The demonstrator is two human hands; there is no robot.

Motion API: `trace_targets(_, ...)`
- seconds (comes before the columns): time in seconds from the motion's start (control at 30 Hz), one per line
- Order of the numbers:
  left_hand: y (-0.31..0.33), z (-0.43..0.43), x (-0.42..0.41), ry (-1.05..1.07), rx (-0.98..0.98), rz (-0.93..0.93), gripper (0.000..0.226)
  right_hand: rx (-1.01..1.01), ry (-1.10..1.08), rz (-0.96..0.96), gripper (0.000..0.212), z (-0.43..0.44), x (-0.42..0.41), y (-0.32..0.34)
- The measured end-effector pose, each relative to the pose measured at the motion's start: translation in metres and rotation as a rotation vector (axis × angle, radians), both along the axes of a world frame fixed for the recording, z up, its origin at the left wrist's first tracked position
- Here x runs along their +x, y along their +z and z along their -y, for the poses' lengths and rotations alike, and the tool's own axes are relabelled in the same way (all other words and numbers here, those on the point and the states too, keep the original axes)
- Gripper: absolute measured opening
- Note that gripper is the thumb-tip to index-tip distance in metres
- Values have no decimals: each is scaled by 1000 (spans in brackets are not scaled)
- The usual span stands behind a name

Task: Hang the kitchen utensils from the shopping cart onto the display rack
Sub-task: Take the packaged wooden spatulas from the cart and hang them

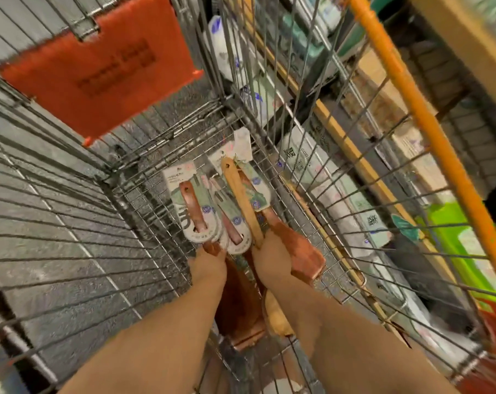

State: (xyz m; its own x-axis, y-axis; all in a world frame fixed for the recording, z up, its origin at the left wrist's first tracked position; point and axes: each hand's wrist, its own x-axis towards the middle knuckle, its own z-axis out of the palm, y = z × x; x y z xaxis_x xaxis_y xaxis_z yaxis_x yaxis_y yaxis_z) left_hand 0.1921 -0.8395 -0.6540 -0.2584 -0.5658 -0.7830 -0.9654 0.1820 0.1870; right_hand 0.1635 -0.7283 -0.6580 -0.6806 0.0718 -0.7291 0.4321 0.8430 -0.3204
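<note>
Wooden kitchen tools are lying in a small heap on the wire floor of the shopping cart, close to its right wall. Paper cards are being worn by most of them, and a small hole is being shown at the top end of some handles.

Both arms are being stretched down into the cart. The right hand is being closed round the low end of a pale spatula, as far as the blur lets it be seen. A brown spatula is lying just beside that hand and touching it. The left hand is being pressed onto the brown handles next to it. Its fingers are being blurred, so whether anything is being gripped cannot be told.

These tools are being judged as light, stiff and hard to break. The wood is likely smooth, and the thin cards could be bent or torn. Each one is best taken by the bare middle of its handle, so the hole end is being left free for a hook.

An orange flap is hanging on the cart's far wall. Outside, soft packs are being kept on shelves at the right. No hanging rack is being shown.
</note>
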Motion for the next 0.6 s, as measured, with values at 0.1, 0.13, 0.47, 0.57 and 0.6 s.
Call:
trace_targets(0.1, 12, -1, -3, -46, -41, -23, 69, -50, 22, -43, 34, 0, 5, 7)
trace_targets(0.13, 20, -2, -3, -51, -54, -66, 72, -75, -7, -51, 40, 0, 6, 15)
trace_targets(0.47, 150, -14, -30, -300, -163, -708, 34, -207, -218, -204, 34, 1, -9, 149)
trace_targets(0.57, 202, -28, -24, -542, -173, -864, 27, -301, -345, -319, 28, -3, -1, 211)
trace_targets(0.6, 221, -34, -20, -597, -176, -894, 27, -351, -381, -356, 26, -7, 5, 232)
